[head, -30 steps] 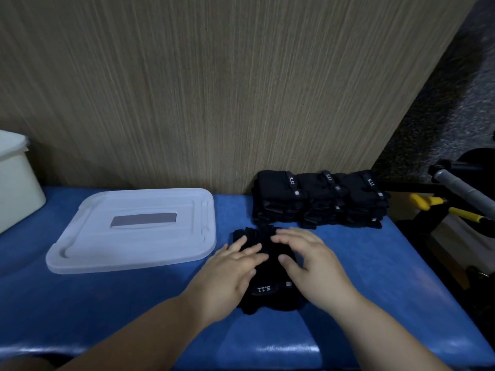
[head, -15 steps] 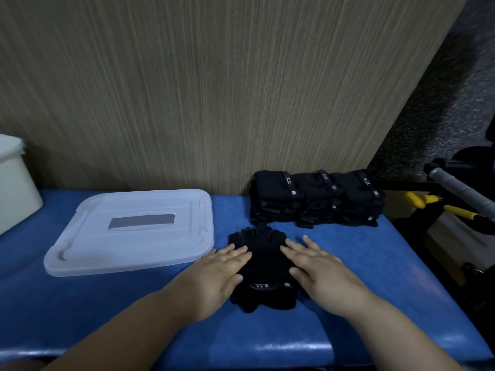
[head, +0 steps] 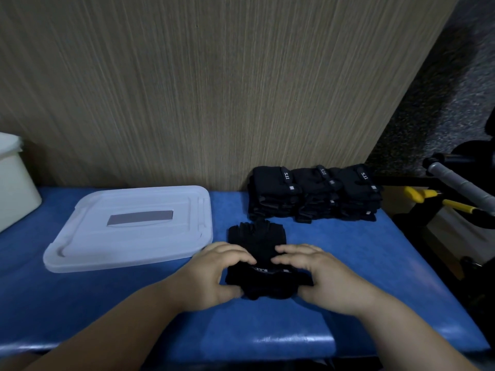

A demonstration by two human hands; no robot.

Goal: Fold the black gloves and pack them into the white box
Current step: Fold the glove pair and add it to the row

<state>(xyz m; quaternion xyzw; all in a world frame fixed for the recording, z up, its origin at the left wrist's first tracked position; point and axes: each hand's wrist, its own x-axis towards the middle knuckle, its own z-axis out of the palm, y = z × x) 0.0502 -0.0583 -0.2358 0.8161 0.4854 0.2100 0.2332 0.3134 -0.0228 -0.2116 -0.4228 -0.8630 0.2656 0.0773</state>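
Black fabric gloves point(head: 257, 245): lying flat on the blue padded counter point(head: 361, 263), front and centre, with the fingertips pointing away towards the wall and the cuff end nearest the person. A pale logo strip just shows between the two hands.
Left hand point(head: 211, 274): down on the left side of the cuff end, fingers curled over the top and thumb tucked in at the near edge.
Left grip: clamped on the gloves.
Right hand point(head: 318, 274): mirrors it on the right side, fingers curled over the top and thumb against the near edge.
Right grip: clamped on the gloves as well.
Folded black glove stacks point(head: 313, 194): three bundles side by side at the back, against the wood-grain wall panel point(head: 214, 89) and just behind the flat gloves' fingertips.
Translucent white plastic lid point(head: 134, 226): flat on the counter to the left of the gloves, with a grey rectangular label on top. Its near right corner sits close to the left hand.
White plastic box point(head: 13, 183): at the far left edge, only partly in view and well apart from the gloves.
Yellow-handled tools point(head: 428, 196): off the counter to the right, beside a grey-wrapped bar point(head: 455, 183).
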